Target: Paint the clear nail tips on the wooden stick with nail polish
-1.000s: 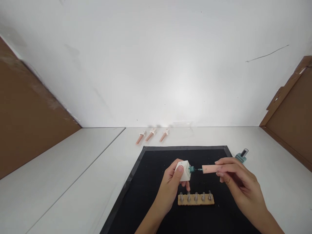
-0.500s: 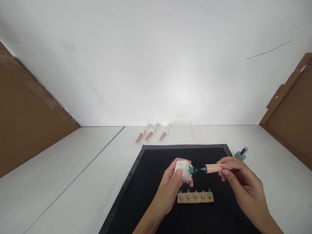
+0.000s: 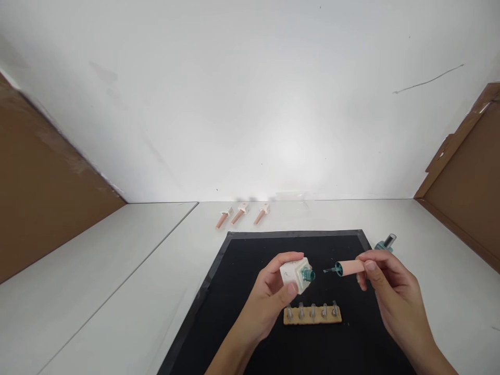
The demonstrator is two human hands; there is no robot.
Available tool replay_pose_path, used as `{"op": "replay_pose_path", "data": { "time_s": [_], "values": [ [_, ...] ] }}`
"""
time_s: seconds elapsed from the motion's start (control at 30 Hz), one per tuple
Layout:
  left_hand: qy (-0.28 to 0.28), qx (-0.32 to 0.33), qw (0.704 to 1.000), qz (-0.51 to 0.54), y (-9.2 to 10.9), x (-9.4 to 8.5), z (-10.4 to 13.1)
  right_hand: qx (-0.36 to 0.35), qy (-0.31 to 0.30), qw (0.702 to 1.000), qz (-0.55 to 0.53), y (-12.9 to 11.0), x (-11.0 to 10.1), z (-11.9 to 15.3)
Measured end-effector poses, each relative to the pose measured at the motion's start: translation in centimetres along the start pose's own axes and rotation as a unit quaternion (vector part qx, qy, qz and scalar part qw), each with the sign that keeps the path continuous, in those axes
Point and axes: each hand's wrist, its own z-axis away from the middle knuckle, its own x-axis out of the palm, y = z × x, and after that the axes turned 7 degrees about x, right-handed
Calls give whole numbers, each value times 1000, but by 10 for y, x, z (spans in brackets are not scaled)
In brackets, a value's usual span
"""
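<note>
1. While your left hand grips the white bottle, your right hand holds the pink cap just beside it.
2. Your left fingers are closed around the bottle's body, thumb on its near side and index finger along the top; it is tilted, with its teal-coated neck pointing right.
3. Your right thumb and fingers pinch the cap near its outer end, so that it lies almost level above the mat.
4. Out of the cap's inner end comes the brush, coated teal, its tip aimed at the neck but apart from it.
5. Below the gap between your hands, a tan strip lies on the mat, with five clear tips standing in a row on it.
6. Past your right hand and partly hidden by it, a teal bottle with a dark, shiny cap is near the mat's right edge.
7. Beyond the mat's far left corner, three pink-capped bottles lie on the white table, close to the wall.
</note>
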Motion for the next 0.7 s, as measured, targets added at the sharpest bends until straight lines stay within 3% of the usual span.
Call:
{"op": "replay_pose_path", "data": {
  "time_s": [0.2, 0.33, 0.5, 0.7],
  "values": [
    [66, 10, 978, -198, 0, -21, -17, 14, 3, 1000, -2, 2, -3, -5],
    [53, 26, 909, -414, -13, -48, -29, 31, 1, 1000, 0, 9, -6, -11],
    [58, 20, 878, -474, -31, -79, -34, 43, 4, 999, -14, 16, -8, -14],
    [27, 17, 848, -529, -31, -89, -34, 42, -3, 999, -1, 17, -10, -15]
  ]
}}
